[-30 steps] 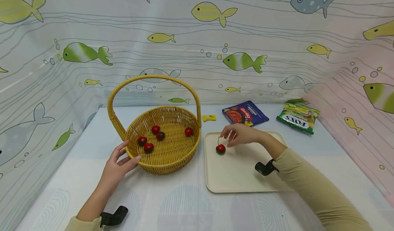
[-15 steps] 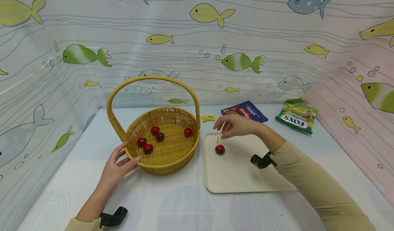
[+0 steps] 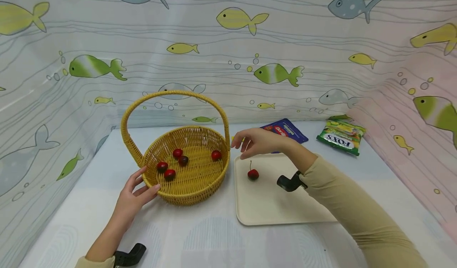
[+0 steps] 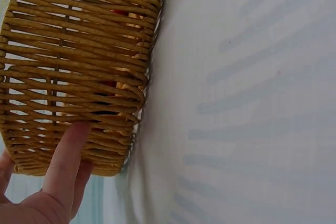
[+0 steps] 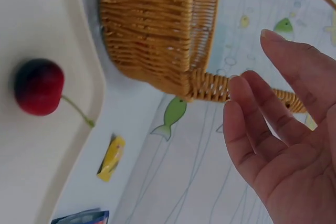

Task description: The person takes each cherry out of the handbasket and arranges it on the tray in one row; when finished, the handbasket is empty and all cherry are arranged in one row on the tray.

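Observation:
A yellow woven basket (image 3: 192,196) with a tall arched handle (image 3: 175,92) stands on the left, with several dark red cherries (image 3: 169,175) lying inside. My left hand (image 3: 133,196) rests against its near left side, thumb and fingers spread along the wall; the left wrist view shows one straight digit pressed on the weave (image 4: 73,77). My right hand (image 3: 262,143) is in the air by the basket's right rim, fingers loosely bent around nothing. Below it, a single cherry (image 3: 253,174) with its stem up lies on a cream tray (image 3: 264,210). The right palm (image 5: 294,182) shows bare.
Behind the tray lie a blue Barilla packet (image 3: 285,129) and a green Fox's bag (image 3: 341,137). A small yellow wrapped sweet (image 5: 111,158) sits between basket and tray, mostly covered by the right hand in the head view. A fish-patterned curtain (image 3: 200,69) encloses the table.
My right hand has risen off the tray cherry and moved left to the basket's right rim. The left hand stays at the basket, and the cherries keep their places.

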The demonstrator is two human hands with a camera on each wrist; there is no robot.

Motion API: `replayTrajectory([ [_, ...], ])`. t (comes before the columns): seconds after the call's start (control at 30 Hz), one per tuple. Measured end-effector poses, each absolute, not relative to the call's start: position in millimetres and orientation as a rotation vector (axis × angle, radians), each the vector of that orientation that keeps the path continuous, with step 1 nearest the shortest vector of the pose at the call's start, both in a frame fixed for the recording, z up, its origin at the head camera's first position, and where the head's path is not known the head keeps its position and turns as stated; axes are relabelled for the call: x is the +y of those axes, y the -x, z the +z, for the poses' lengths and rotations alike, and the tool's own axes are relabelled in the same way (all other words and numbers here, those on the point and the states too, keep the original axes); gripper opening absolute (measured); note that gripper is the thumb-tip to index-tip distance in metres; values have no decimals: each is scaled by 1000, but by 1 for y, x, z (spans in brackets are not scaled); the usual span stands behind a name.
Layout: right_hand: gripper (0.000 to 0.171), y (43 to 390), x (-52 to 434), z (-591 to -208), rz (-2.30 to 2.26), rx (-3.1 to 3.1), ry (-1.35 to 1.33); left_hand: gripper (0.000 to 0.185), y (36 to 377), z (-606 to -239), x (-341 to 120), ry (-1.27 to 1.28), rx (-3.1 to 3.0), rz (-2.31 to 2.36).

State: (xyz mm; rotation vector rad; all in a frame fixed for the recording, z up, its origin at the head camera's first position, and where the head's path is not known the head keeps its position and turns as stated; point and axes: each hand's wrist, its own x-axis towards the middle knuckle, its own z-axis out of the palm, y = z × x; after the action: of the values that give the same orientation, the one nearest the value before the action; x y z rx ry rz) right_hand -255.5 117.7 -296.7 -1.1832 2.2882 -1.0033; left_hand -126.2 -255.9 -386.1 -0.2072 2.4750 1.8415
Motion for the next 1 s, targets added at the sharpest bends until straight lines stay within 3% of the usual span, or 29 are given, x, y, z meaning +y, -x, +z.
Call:
replayTrajectory([
  [1.0, 30, 267, 11, -295, -919, 2173, 1324, 80, 128, -389, -257, 184, 2456, 1862],
])
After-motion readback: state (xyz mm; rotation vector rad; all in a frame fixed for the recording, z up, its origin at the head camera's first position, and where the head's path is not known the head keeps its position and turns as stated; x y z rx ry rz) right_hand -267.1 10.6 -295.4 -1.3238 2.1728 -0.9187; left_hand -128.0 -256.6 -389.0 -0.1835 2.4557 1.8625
